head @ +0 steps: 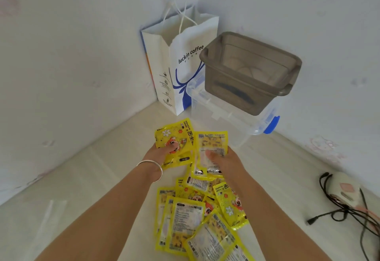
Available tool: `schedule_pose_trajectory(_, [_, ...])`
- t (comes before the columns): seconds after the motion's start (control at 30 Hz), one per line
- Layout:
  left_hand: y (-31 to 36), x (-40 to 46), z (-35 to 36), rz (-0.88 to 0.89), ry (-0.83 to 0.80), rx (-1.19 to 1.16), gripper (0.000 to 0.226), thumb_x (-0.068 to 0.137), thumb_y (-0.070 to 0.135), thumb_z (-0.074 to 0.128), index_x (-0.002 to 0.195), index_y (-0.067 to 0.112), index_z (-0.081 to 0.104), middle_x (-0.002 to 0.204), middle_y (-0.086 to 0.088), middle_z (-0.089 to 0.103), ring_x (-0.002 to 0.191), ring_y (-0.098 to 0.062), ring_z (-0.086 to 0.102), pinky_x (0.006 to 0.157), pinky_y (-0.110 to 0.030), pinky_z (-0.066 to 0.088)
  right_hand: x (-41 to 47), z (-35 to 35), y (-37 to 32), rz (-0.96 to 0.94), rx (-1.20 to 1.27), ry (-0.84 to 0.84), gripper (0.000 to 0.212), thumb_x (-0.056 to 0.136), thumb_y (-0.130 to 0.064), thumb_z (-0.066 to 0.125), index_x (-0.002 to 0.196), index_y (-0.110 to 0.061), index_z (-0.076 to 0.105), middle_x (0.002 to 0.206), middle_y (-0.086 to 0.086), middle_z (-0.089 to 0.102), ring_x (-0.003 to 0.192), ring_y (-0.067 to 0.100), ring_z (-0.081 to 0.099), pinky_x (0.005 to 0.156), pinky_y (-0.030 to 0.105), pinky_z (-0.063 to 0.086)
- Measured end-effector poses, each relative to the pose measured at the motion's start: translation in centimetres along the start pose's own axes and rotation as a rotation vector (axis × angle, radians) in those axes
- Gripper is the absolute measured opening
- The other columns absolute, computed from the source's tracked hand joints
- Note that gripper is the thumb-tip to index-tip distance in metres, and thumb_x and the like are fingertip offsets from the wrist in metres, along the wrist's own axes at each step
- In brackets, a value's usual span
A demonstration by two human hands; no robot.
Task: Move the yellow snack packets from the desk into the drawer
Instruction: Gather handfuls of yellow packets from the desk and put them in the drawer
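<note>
Both hands are loaded, left hand (162, 151) pinching one yellow packet (174, 137), right hand (222, 158) pinching another (211, 143), with the pile (197, 215) on the counter (92, 178) at six o'clock, so thumbs should press firm on that slippery film.

Packets (197, 215) piled on bench (86, 188), near edge. Paper bag (181, 65) in back corner, stacked bins (246, 79) right of it. Cables (349, 209) far right.
</note>
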State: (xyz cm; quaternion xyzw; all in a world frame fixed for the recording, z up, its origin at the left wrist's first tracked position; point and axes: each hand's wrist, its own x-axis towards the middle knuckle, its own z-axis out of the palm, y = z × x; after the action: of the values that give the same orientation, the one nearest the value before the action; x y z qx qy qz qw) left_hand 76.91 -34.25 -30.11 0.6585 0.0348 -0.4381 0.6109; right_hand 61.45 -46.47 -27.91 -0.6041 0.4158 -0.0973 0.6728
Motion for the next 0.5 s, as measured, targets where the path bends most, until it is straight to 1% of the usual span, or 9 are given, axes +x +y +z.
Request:
schedule_pose_trajectory(0.03, [-0.1,-0.9,0.5,-0.011,-0.007,-0.010,0.015,0.078,0.033,0.073,0.091,0.028,0.065,0.108,-0.007,0.070,0.109,-0.033,0.064,0.101,-0.052,0.046,-0.5,-0.5,0.3,0.001,0.080,0.026,0.023,0.085,-0.018,0.068,0.106,-0.024,0.063,0.107,0.002,0.072,0.096,0.019,0.068,0.082,0.034,0.053])
schedule_pose_trajectory(0.07, [-0.3,-1.5,1.1,-0.019,0.005,-0.004,0.025,0.075,0.047,0.072,0.091,0.029,0.066,0.106,-0.005,0.071,0.107,-0.032,0.065,0.101,-0.051,0.047,-1.2,-1.0,0.4,0.007,0.173,0.054,0.027,0.085,-0.016,0.068,0.110,-0.022,0.061,0.111,0.006,0.071,0.099,0.024,0.068,0.086,0.041,0.054])
schedule_pose_trajectory(0.13, [-0.8,-2.6,2.2,-0.022,0.009,0.031,0.059,0.055,0.073,0.067,0.094,0.029,0.068,0.104,-0.004,0.073,0.103,-0.031,0.067,0.100,-0.050,0.047,-2.6,-1.9,0.6,0.020,0.340,0.112,0.031,0.085,-0.012,0.067,0.113,-0.020,0.057,0.113,0.009,0.069,0.101,0.031,0.067,0.090,0.053,0.053])
schedule_pose_trajectory(0.17, [-1.2,-3.2,2.8,-0.019,0.001,0.076,0.067,0.051,0.079,0.063,0.096,0.029,0.068,0.105,-0.003,0.073,0.103,-0.031,0.066,0.100,-0.050,0.047,-3.4,-2.4,0.7,0.035,0.411,0.134,0.032,0.085,-0.010,0.067,0.114,-0.020,0.056,0.113,0.010,0.069,0.102,0.034,0.066,0.090,0.056,0.052])
schedule_pose_trajectory(0.2, [-1.3,-4.3,3.5,0.003,-0.023,0.114,0.065,0.055,0.080,0.060,0.096,0.030,0.066,0.107,-0.003,0.072,0.105,-0.030,0.065,0.101,-0.050,0.045,-4.2,-3.0,1.0,0.053,0.481,0.153,0.034,0.085,-0.010,0.066,0.116,-0.019,0.056,0.112,0.011,0.069,0.102,0.035,0.066,0.089,0.057,0.052])
schedule_pose_trajectory(0.27, [-1.7,-6.5,4.9,0.031,-0.067,0.169,0.050,0.072,0.070,0.058,0.103,0.031,0.063,0.111,-0.003,0.070,0.109,-0.029,0.062,0.104,-0.049,0.042,-6.2,-4.2,1.5,0.083,0.590,0.196,0.036,0.085,-0.011,0.065,0.120,-0.013,0.058,0.108,0.013,0.070,0.095,0.035,0.068,0.082,0.052,0.056])
schedule_pose_trajectory(0.3, [-2.1,-7.2,5.5,0.036,-0.084,0.186,0.054,0.074,0.067,0.058,0.111,0.028,0.061,0.117,-0.003,0.067,0.112,-0.029,0.060,0.105,-0.049,0.041,-7.3,-4.9,1.8,0.090,0.629,0.224,0.034,0.086,-0.012,0.064,0.119,-0.010,0.060,0.101,0.013,0.072,0.087,0.031,0.070,0.073,0.046,0.059])
schedule_pose_trajectory(0.4, [-3.9,-9.5,8.0,-0.031,-0.184,0.200,0.092,0.066,0.070,0.063,0.142,0.024,0.038,0.145,-0.003,0.046,0.132,-0.031,0.045,0.106,-0.053,0.038,-11.6,-7.0,3.2,0.087,0.731,0.347,0.016,0.089,-0.009,0.060,0.105,-0.008,0.064,0.075,0.006,0.075,0.061,0.020,0.072,0.051,0.032,0.058])
schedule_pose_trajectory(0.5, [-7.4,-10.3,10.7,-0.074,-0.332,0.175,0.099,0.059,0.071,0.070,0.143,0.030,0.037,0.145,0.001,0.045,0.133,-0.029,0.043,0.107,-0.053,0.037,-16.6,-9.6,5.6,0.055,0.804,0.474,0.017,0.090,-0.010,0.060,0.106,-0.009,0.063,0.081,0.008,0.075,0.064,0.021,0.073,0.053,0.032,0.059])
